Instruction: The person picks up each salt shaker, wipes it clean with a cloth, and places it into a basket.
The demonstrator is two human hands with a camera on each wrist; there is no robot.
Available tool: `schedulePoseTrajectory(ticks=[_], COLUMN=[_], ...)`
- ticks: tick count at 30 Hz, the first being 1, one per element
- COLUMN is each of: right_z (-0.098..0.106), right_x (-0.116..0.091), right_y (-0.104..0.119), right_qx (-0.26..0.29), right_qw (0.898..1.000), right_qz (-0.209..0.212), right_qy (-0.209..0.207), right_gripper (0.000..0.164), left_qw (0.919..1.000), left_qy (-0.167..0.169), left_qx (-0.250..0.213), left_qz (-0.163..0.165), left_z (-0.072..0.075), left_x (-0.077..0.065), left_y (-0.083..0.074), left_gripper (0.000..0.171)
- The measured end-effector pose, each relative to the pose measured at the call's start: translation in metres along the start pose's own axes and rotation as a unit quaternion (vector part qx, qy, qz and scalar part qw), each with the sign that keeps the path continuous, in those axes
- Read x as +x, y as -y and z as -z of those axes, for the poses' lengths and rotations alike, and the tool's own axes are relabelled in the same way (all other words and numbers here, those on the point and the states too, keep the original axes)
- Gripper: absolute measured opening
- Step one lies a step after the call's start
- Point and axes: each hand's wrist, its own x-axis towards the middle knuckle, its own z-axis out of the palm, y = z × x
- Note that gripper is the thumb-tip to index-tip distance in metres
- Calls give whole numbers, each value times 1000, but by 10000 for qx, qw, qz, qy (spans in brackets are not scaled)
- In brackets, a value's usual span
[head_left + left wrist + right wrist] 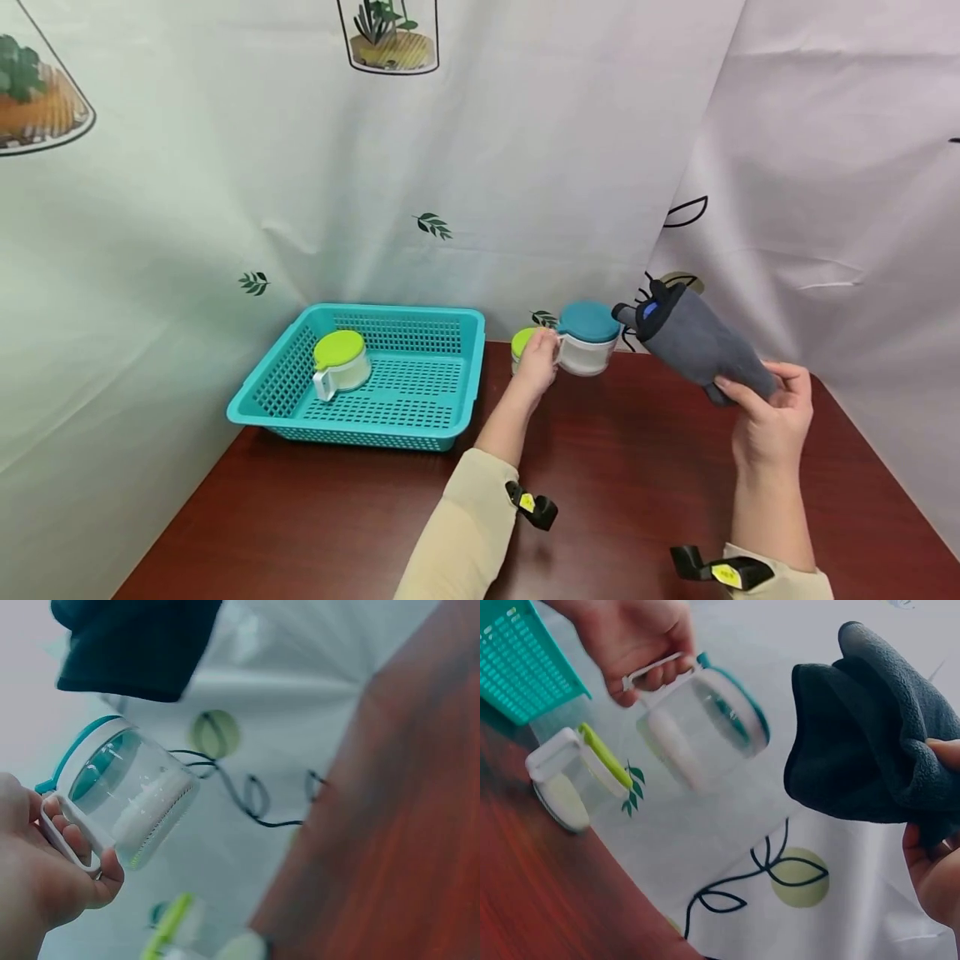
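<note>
My left hand (537, 364) grips the white handle of a clear seasoning jar (586, 357) with a teal lid, raised above the table. Some white content shows through its wall. To the right, a dark grey cloth (705, 343) with black edging is pinched between the thumb and fingers of my right hand (776, 417). The cloth's far end points at the jar; in the right wrist view a gap separates them. Partly hidden behind my left hand, a lime-lidded jar (570, 780) stands on the table.
A turquoise basket (360, 433) stands at the table's back left, with another lime-lidded jar (345, 367) inside. The dark red table (622, 500) meets a pale printed curtain (525, 167) at the back and sides.
</note>
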Motion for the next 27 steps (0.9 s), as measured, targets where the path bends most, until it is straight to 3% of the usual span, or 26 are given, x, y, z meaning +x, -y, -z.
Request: schedulePoseTrajectory(ticks=[2,7,13,20,24,27], right_z=[-3,-8,-9,-9,-15,-21], right_x=[-2,-6,-7,-8,-9,-11], right_y=[-3,-7,-9,-5,-3,-3], right_qx=[-16,-120,-315,-1206,-2038,-3012], right_qw=[10000,9997,9994,9921,9762,9493], right_qz=[34,59,-18,-248,-414,-554], right_qy=[-85,-196,-120,255,612,714], right_gripper=[45,44,43,43,44,43], left_qw=[9999,9991,9990,9987,9983,9983], left_qy=[-9,-164,-334,-314,-189,-102], left_qx=[68,213,56,-284,-472,-507], left_qz=[-120,-322,-301,-274,-285,-274], left_z=[7,22,32,35,33,30], left_x=[-2,3,3,-1,-5,-9], left_y=[-8,-8,-13,-24,-29,-34], left_gripper=[20,24,25,24,23,23])
